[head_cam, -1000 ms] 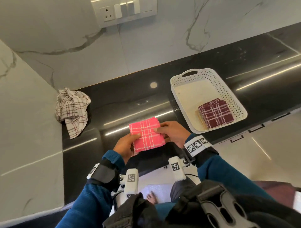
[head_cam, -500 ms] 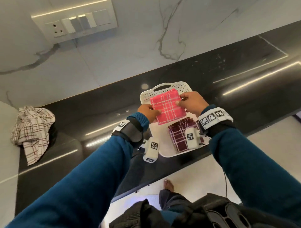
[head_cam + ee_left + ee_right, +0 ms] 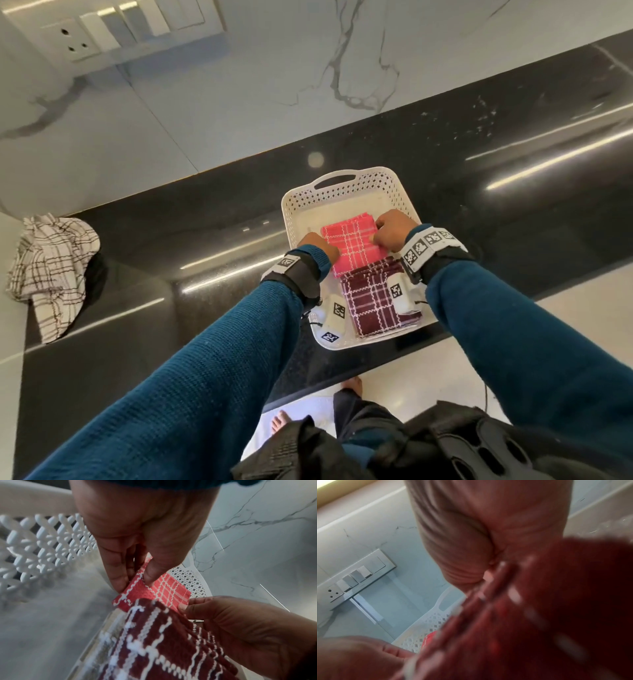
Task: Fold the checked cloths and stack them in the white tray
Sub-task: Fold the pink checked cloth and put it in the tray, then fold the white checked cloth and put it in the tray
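Observation:
A folded pink checked cloth (image 3: 349, 245) is held low inside the white perforated tray (image 3: 346, 192), just beyond a folded maroon checked cloth (image 3: 371, 301) that lies in the tray's near half. My left hand (image 3: 317, 248) pinches the pink cloth's left edge; the left wrist view shows thumb and fingers (image 3: 120, 574) closed on the pink cloth (image 3: 164, 589). My right hand (image 3: 394, 229) grips its right edge. The right wrist view is blurred, filled by the maroon cloth (image 3: 539, 615) and my palm. A crumpled white checked cloth (image 3: 51, 270) lies far left on the counter.
The tray sits on a glossy black counter (image 3: 513, 192) near its front edge, against a marble wall with a switch panel (image 3: 113, 27). A pale wall closes off the counter at the left beside the crumpled cloth. Bare feet and floor show below.
Both hands carried the folded pink cloth from the counter in front of me rightward over the tray, then lowered it into the tray's far half.

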The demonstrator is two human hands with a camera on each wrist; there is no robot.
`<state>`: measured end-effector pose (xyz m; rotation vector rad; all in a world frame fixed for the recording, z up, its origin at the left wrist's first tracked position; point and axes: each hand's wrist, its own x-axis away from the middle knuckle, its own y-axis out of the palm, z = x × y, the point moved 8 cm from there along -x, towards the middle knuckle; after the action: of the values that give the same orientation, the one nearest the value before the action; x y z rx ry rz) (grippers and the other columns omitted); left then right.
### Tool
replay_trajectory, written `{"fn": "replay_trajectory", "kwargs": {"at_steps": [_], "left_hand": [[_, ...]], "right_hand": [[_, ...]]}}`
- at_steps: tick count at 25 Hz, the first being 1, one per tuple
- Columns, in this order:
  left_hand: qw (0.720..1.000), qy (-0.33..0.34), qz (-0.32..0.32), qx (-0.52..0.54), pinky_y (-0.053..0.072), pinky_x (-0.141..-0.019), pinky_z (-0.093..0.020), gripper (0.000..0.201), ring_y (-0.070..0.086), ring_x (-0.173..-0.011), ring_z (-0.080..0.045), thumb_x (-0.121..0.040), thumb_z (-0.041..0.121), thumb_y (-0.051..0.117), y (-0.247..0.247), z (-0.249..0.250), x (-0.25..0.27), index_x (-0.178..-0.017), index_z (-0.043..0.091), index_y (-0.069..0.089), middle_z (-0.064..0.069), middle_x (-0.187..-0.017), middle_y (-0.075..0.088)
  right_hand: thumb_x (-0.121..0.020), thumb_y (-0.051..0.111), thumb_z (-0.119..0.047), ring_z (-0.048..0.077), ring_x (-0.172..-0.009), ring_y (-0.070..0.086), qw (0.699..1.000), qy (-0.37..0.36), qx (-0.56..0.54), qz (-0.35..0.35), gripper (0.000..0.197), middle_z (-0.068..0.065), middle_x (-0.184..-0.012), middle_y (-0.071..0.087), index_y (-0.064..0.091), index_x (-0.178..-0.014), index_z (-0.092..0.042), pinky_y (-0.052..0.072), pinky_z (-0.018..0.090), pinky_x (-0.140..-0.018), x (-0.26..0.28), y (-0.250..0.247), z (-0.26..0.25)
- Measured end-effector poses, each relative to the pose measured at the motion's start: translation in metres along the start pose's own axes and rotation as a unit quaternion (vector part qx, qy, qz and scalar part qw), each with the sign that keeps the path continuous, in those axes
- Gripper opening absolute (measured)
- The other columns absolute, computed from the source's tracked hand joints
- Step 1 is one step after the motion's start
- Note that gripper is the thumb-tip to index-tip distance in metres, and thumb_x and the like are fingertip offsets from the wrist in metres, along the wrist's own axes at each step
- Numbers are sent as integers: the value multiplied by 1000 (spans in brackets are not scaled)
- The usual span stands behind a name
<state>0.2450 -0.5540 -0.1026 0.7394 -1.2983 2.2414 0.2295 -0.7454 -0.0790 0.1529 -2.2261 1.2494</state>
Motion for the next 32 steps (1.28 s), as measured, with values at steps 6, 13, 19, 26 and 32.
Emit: {"fn": "replay_trajectory", "kwargs": {"at_steps": [6, 13, 19, 26, 32], "left_hand": [[1000, 25, 1, -1, 55, -65, -33, 28, 66, -79, -27, -93, 29, 63, -15, 9, 20, -78, 7, 56, -7, -81, 61], [966, 56, 206, 144, 46, -102, -33, 40, 60, -118, -27, -92, 35, 61, -164, -108, 73, -126, 14, 64, -7, -124, 67], [933, -112, 341, 38, 36, -112, -42, 46, 44, -131, -36, -87, 20, 60, -241, -373, 106, -132, 11, 56, -15, -141, 49], [950, -105, 285, -65, 45, -102, -42, 42, 50, -124, -37, -93, 21, 57, -246, -490, 91, -135, 16, 56, -13, -140, 53], [973, -52, 188, -121, 53, -87, -39, 27, 61, -105, -31, -91, 14, 57, -200, -424, 111, -116, 8, 65, -13, -115, 63]], "right_hand": [[-90, 64, -14, 31, -89, 68, 998, 46, 43, -5, 18, 17, -104, 72, 70, -98, 0, 54, 36, -76, 13, -10, -8], [-98, 55, -29, 35, -123, 56, 985, -103, 28, 138, 39, 12, -135, 59, 55, -134, -13, 43, 49, -106, 83, -5, -173], [-95, 57, -36, 39, -133, 44, 963, -242, 120, -4, 51, 14, -143, 46, 48, -141, -15, 40, 53, -107, 115, 211, -321], [-103, 42, -44, 44, -152, -9, 955, -206, 215, -9, 64, 11, -168, -5, 11, -159, -38, 5, 58, -123, 112, 297, -306], [-101, 49, -45, 38, -153, -9, 964, -190, 188, -6, 65, 5, -169, -2, 17, -157, -42, 5, 54, -124, 108, 292, -306]]}}
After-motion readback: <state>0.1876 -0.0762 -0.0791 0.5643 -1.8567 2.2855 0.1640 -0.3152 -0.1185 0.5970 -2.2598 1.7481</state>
